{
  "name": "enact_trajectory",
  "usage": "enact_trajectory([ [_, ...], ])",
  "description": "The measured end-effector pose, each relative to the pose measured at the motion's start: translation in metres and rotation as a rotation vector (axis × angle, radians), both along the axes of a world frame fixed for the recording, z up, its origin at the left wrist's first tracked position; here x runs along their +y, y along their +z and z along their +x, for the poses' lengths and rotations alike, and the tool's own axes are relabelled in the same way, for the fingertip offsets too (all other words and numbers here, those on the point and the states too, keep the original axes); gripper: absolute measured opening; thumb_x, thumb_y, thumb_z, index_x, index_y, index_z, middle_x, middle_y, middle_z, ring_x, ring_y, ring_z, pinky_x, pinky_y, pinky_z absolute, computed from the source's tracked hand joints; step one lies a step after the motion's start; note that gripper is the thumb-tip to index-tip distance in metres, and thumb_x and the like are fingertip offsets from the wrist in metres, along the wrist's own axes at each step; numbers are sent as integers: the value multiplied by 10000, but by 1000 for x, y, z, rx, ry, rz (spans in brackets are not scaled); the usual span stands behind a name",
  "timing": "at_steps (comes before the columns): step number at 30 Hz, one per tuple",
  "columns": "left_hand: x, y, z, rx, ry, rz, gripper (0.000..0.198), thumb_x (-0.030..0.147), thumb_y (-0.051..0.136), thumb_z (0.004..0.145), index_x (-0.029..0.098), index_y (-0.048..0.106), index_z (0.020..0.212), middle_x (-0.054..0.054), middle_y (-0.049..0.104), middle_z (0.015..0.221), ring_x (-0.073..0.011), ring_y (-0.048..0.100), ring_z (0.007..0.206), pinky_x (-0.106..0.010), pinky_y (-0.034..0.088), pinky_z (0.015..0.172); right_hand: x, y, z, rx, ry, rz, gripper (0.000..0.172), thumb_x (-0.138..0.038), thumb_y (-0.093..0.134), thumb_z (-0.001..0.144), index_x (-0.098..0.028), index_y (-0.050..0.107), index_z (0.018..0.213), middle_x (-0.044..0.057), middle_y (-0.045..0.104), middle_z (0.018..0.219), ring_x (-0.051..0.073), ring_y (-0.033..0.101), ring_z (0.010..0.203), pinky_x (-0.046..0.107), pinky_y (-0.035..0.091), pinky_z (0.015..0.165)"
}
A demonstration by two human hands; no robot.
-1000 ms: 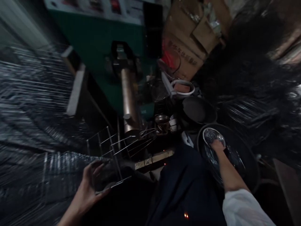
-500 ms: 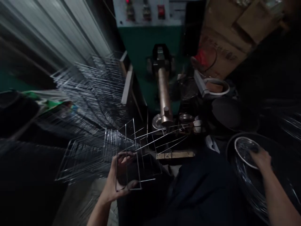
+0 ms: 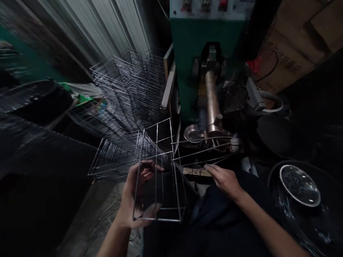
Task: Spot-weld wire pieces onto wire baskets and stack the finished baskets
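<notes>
My left hand point(image 3: 136, 195) grips the bottom of a rectangular welded wire frame point(image 3: 158, 171), which stands up in front of me. Long thin wires point(image 3: 202, 151) stick out from the frame toward the spot-welding machine's copper electrode point(image 3: 211, 100). My right hand point(image 3: 223, 180) is close to the wires' lower ends, its fingertips just above a wooden strip point(image 3: 197, 172). It shows nothing in its grip. To the right, a round shallow bowl point(image 3: 300, 185) sits on a dark basin point(image 3: 294, 228).
The green welding machine point(image 3: 206, 46) with its switch panel rises ahead, and a small steel dish point(image 3: 193, 134) lies at its base. A tall stack of wire racks point(image 3: 131, 89) stands to the left. Cardboard boxes point(image 3: 289, 53) are at upper right.
My right hand has left the bowl and moved left to the wires. The view has swung and levelled, and my left hand stays on the wire frame.
</notes>
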State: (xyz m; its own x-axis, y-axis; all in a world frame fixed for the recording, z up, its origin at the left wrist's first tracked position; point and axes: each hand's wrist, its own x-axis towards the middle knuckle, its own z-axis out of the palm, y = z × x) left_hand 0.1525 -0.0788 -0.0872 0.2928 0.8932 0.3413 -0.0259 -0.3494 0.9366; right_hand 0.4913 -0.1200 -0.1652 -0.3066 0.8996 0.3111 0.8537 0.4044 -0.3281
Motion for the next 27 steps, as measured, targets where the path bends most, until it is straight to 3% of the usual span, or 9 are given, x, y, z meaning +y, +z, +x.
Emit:
enact_trajectory([
  [11,19,45,18,-109,26,63,840,479,864,658,287,533,1406,-100,596,1154,-312,612,1056,-444,588,838,25,22,4,-104,3,39,582,28,470,919,-203,620,1431,56,677,1357,173,708,1125,236,610,854],
  [15,28,56,24,-109,29,142,818,467,860,640,294,562,1382,-89,596,1118,-298,604,1014,-444,569,830,35,26,7,-75,-17,67,546,10,501,940,-222,638,1415,47,687,1342,162,716,1104,223,605,860],
  [20,35,68,32,-114,50,84,785,515,888,615,331,599,1322,-69,593,1080,-280,593,983,-408,558,795,44,32,10,-69,-18,120,500,-14,556,946,-243,671,1375,38,704,1311,159,717,1103,215,597,876],
  [27,45,74,35,-136,46,108,797,478,889,599,308,602,1323,-79,596,1065,-282,600,963,-427,563,796,51,38,13,-49,-2,198,459,-4,536,958,-230,690,1326,22,726,1268,160,732,1061,223,594,864],
])
